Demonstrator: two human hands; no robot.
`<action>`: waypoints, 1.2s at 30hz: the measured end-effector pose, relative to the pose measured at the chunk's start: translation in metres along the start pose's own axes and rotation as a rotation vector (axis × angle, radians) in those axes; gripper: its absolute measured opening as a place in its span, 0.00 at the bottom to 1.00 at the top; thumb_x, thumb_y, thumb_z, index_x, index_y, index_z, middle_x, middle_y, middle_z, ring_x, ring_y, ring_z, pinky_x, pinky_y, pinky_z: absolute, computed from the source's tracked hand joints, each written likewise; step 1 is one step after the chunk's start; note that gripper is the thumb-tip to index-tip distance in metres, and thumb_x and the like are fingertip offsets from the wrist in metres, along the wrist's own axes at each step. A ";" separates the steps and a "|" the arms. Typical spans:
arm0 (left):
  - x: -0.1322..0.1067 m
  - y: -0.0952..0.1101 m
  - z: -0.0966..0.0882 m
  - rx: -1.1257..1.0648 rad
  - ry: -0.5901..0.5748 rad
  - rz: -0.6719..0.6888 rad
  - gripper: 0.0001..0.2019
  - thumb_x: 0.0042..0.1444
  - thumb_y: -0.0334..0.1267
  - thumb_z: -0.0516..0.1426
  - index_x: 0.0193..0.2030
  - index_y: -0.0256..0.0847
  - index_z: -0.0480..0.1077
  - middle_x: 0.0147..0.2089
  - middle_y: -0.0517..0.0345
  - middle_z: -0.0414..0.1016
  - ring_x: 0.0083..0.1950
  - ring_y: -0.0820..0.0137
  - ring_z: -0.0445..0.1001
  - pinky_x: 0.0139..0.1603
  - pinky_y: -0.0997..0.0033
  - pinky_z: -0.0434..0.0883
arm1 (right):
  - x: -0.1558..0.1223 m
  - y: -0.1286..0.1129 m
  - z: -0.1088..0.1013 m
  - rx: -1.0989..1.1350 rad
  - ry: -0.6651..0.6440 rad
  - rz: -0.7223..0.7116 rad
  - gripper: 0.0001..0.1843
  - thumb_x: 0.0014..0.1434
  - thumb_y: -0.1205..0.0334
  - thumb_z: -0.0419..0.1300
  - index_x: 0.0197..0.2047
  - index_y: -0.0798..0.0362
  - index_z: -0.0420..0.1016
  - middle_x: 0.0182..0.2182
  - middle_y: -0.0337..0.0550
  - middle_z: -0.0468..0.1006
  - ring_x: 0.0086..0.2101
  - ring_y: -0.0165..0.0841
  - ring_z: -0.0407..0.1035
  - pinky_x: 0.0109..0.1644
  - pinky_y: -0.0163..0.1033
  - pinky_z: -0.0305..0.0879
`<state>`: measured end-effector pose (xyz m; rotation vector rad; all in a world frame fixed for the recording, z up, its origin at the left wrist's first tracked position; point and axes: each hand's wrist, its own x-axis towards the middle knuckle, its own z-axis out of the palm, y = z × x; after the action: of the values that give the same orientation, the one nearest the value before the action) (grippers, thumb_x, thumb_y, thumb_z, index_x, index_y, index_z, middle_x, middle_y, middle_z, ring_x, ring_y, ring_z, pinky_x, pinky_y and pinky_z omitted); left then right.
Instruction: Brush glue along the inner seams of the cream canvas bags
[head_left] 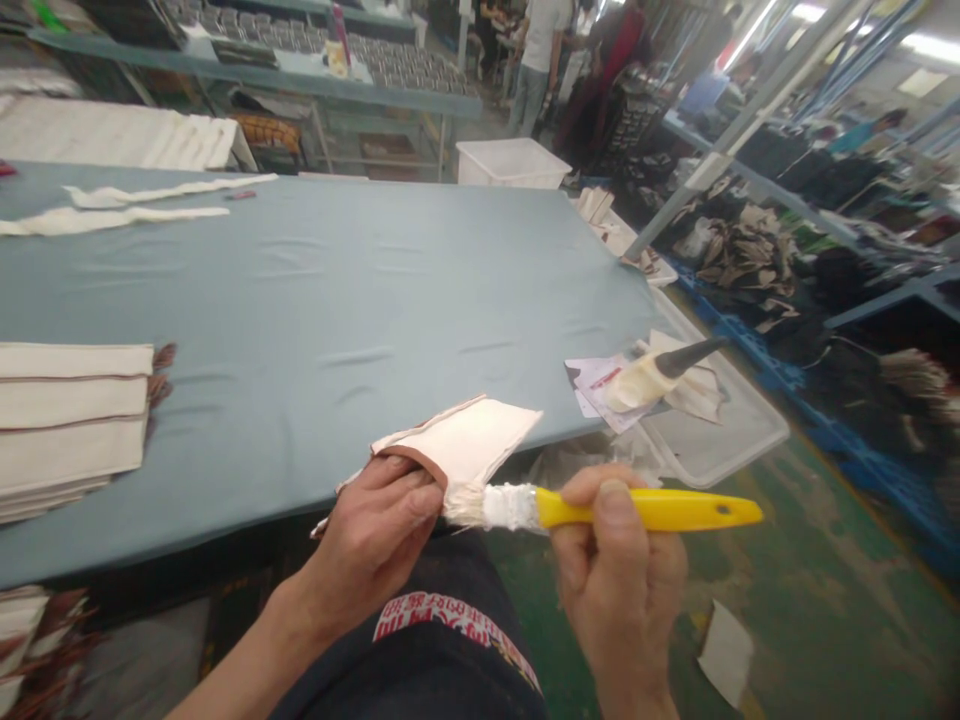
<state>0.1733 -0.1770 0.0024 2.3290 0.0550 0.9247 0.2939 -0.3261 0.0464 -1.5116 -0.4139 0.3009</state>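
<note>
My left hand [379, 530] is closed on a folded cream fabric piece [465, 440] with a brown edge, holding it just off the near edge of the grey-blue table [337, 290]. My right hand [619, 590] grips a brush with a yellow handle [645, 508]. Its white, glue-caked bristles [480, 505] touch the lower edge of the fabric piece beside my left fingers. Below both hands lies my dark apron with red and white print [442, 625].
Stacked cream fabric pieces [71, 415] lie at the table's left edge, with long cream strips [112, 215] farther back. A second brush with a black handle [660, 370] rests over a clear tray [712, 435] at the right. A white bin [510, 160] and people stand beyond.
</note>
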 end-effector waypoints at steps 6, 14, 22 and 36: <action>-0.004 -0.004 0.004 -0.048 -0.005 -0.003 0.13 0.68 0.23 0.52 0.43 0.42 0.75 0.40 0.46 0.85 0.47 0.61 0.81 0.54 0.62 0.75 | 0.002 0.000 -0.003 0.035 0.023 0.042 0.23 0.71 0.42 0.59 0.32 0.51 0.73 0.14 0.25 0.53 0.12 0.22 0.47 0.15 0.27 0.41; -0.004 -0.007 0.004 -0.056 -0.027 0.011 0.14 0.69 0.23 0.51 0.52 0.40 0.76 0.47 0.42 0.86 0.54 0.59 0.80 0.57 0.60 0.75 | 0.006 0.007 0.000 0.074 -0.025 0.028 0.22 0.71 0.44 0.61 0.32 0.51 0.73 0.14 0.25 0.55 0.12 0.21 0.49 0.14 0.26 0.41; 0.001 -0.009 0.008 -0.115 -0.019 -0.091 0.14 0.66 0.21 0.52 0.41 0.42 0.74 0.41 0.51 0.84 0.44 0.66 0.80 0.49 0.70 0.75 | 0.012 0.012 0.004 0.085 -0.060 0.111 0.24 0.71 0.41 0.59 0.32 0.52 0.72 0.16 0.26 0.55 0.14 0.20 0.49 0.16 0.26 0.42; 0.031 0.005 0.013 -0.853 -0.178 -0.920 0.18 0.65 0.51 0.63 0.45 0.35 0.81 0.36 0.55 0.79 0.34 0.70 0.72 0.35 0.76 0.69 | 0.048 0.033 -0.020 0.010 -0.253 -0.420 0.14 0.75 0.55 0.55 0.40 0.50 0.76 0.18 0.28 0.64 0.15 0.24 0.57 0.20 0.29 0.56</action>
<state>0.2039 -0.1794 0.0167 1.3241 0.5025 0.1809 0.3476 -0.3217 0.0171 -1.3417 -0.9142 0.1608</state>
